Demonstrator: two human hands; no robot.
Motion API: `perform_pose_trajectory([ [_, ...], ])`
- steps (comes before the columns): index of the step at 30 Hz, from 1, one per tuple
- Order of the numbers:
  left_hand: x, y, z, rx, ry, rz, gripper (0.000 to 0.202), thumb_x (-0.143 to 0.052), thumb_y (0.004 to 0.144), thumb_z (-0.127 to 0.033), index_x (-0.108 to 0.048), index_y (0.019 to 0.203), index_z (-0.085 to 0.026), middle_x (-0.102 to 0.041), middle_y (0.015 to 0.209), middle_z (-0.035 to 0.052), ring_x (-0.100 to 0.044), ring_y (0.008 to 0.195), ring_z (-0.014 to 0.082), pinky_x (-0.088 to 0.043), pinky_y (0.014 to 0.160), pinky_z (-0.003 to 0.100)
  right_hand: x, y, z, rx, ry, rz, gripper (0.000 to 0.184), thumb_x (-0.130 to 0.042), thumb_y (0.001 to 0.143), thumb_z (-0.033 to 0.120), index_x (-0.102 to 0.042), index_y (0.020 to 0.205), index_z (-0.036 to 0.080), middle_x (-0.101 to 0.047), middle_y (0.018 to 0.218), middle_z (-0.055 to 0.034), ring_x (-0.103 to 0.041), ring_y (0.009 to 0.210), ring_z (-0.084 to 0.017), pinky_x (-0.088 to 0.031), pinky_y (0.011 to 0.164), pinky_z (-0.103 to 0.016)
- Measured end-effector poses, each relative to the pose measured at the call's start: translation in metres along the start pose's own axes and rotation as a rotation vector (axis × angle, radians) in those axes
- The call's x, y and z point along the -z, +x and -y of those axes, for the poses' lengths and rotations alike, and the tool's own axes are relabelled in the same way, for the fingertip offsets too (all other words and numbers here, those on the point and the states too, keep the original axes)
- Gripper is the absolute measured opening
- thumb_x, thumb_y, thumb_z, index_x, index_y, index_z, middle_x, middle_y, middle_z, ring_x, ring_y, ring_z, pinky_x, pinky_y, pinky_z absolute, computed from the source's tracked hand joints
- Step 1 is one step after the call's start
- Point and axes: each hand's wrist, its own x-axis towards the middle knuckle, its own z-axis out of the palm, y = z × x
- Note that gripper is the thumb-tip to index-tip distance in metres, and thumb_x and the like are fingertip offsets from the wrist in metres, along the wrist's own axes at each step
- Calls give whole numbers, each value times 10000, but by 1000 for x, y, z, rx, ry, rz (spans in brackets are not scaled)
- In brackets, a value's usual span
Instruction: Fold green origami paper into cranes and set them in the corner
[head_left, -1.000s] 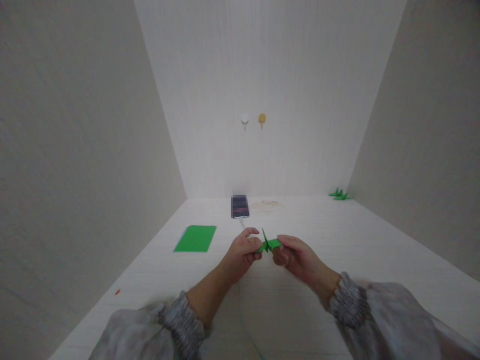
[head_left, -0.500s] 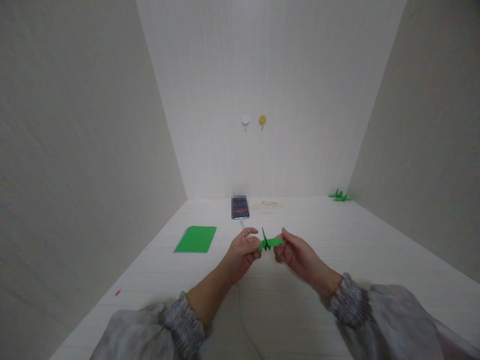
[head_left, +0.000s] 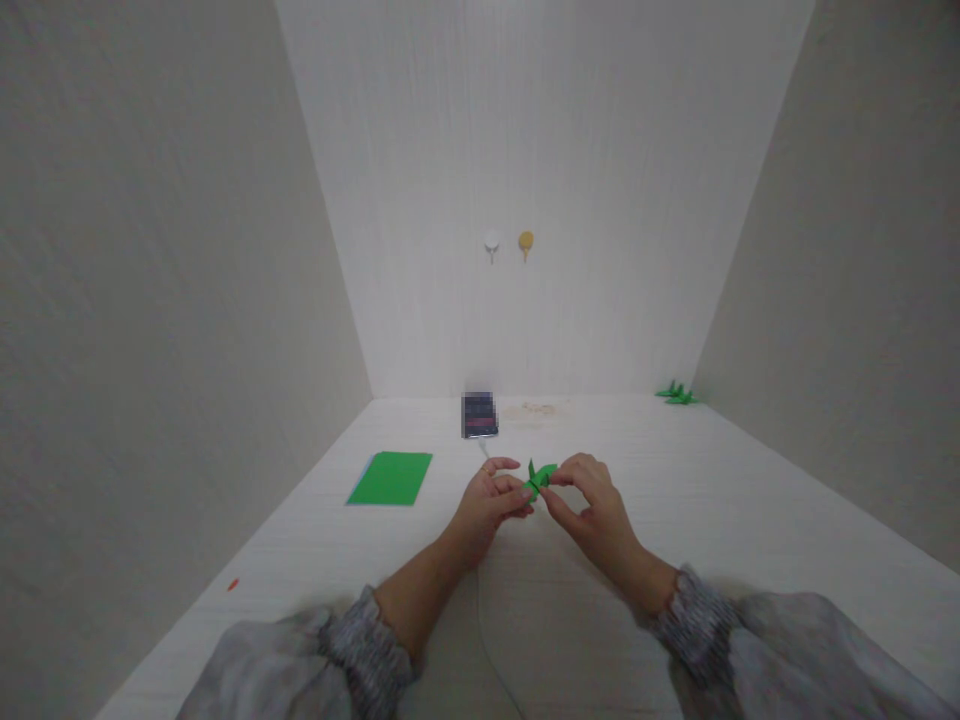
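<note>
A small folded green paper figure (head_left: pixel 539 477) is held above the white table (head_left: pixel 750 500), between both hands. My left hand (head_left: pixel 491 503) pinches its left side with thumb and fingers closed; a ring shows on one finger. My right hand (head_left: pixel 589 503) pinches its right side, fingers curled over the paper. Both wrists wear grey patterned sleeves.
A flat green paper sheet (head_left: pixel 390 478) lies on the table to the left. A dark phone (head_left: pixel 478 415) stands at the back with a cable (head_left: pixel 491 640) running toward me. Folded green figures (head_left: pixel 675 394) sit at the back right. Two hooks (head_left: pixel 508 243) hang on the wall. Walls close in both sides.
My right hand has moved left, closer to the left hand, and its fingers now curl over the green figure's right wing. The left hand barely moved.
</note>
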Motion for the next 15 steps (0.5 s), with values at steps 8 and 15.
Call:
perform_pose_trajectory([
  [8,2,2,6,-9,88,35,504,-735,524,-181,-416,914,-164,-564,570,-41,-536,493,102,-373,522,217,2,-1,-4,-11,-37,-4,82,-531,733,182,-509,658,206,-496,609,-1,-463,632,-157,-317,643,-315],
  [15,2,3,6,-16,101,59,518,-715,565,-188,-401,976,-151,-574,569,-28,-554,532,115,-395,569,235,1,-1,-1,-63,1,-40,108,-544,729,172,-504,633,203,-481,587,7,-457,612,-148,-321,635,-303],
])
